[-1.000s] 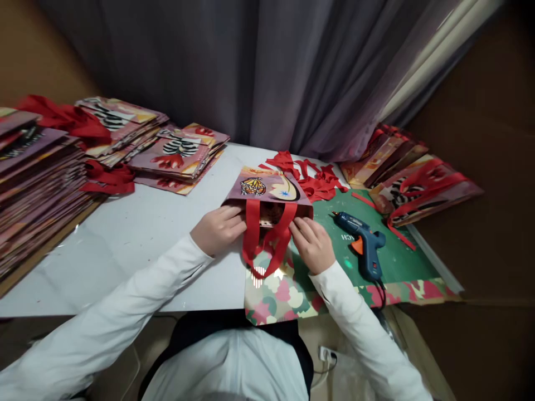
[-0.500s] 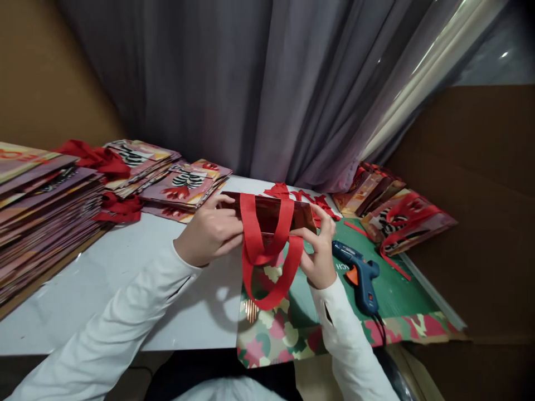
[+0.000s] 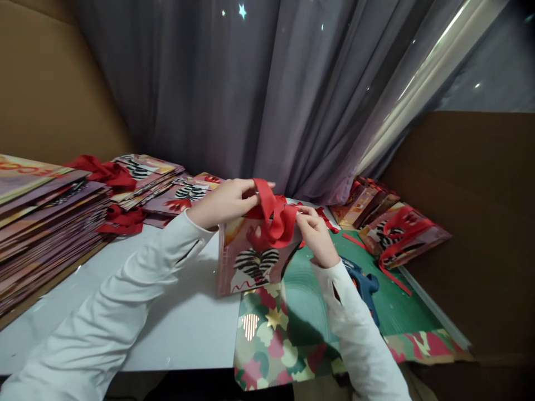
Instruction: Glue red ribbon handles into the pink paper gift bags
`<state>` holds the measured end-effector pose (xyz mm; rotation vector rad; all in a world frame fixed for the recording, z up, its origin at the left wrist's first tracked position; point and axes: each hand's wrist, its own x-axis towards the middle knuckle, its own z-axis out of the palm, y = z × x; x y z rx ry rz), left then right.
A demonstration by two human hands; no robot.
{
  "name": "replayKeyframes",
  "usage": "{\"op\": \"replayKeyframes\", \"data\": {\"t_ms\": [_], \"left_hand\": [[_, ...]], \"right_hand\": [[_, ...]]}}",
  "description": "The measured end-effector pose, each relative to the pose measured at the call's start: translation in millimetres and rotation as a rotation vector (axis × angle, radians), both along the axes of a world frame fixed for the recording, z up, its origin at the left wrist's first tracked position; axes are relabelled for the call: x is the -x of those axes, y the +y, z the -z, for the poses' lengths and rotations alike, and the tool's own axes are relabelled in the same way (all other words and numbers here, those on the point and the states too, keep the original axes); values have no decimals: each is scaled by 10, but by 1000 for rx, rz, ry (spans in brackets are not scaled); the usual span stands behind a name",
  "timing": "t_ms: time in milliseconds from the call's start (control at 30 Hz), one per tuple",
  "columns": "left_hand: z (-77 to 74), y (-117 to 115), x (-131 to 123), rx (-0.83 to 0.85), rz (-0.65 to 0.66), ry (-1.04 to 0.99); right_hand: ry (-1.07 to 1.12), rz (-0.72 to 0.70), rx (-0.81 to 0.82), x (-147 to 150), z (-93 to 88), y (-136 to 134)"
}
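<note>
A small paper gift bag (image 3: 261,256) with a zebra-striped print faces me, hanging upright over the table. Red ribbon handles (image 3: 279,223) loop over its top edge. My left hand (image 3: 225,201) is closed at the bag's upper left, its fingertips behind one ribbon loop. At the upper right corner, my right hand (image 3: 316,233) pinches the bag's edge beside the ribbon. A blue glue gun (image 3: 364,284) lies on the green mat, partly hidden by my right sleeve.
Flat printed bags (image 3: 45,239) are stacked high on the left, with red ribbon bundles (image 3: 106,172) beside them. Bags with handles (image 3: 403,234) lean at the right. A green mat (image 3: 401,303) with a camouflage-patterned border covers the table's right side. Cardboard walls (image 3: 480,223) and a grey curtain (image 3: 200,83) enclose the table.
The bag has turned from its open top towards me to its printed front. Its ribbon handles have moved up into a bunch at the top edge, and my left hand has shifted up and right.
</note>
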<state>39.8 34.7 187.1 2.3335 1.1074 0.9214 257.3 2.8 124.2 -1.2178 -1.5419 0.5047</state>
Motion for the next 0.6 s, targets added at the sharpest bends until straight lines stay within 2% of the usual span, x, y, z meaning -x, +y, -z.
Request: {"op": "replayKeyframes", "data": {"t_ms": [67, 133, 267, 367, 433, 500, 600], "left_hand": [[-58, 61, -17, 46, 59, -140], [-84, 154, -10, 129, 43, -246], [-33, 522, 117, 456, -21, -493], [99, 884, 297, 758, 18, -421], [194, 1050, 423, 792, 49, -326], [245, 1086, 517, 729, 43, -195], [164, 854, 535, 477, -70, -78]], "right_hand": [[13, -55, 25, -34, -15, 54], [29, -66, -7, -54, -11, 67], [62, -128, -52, -92, 20, 13], [64, -190, -42, -137, 40, -44], [71, -198, -4, -157, 48, -74], [71, -186, 39, -156, 50, -96], [45, -149, 22, -117, 44, -120]]}}
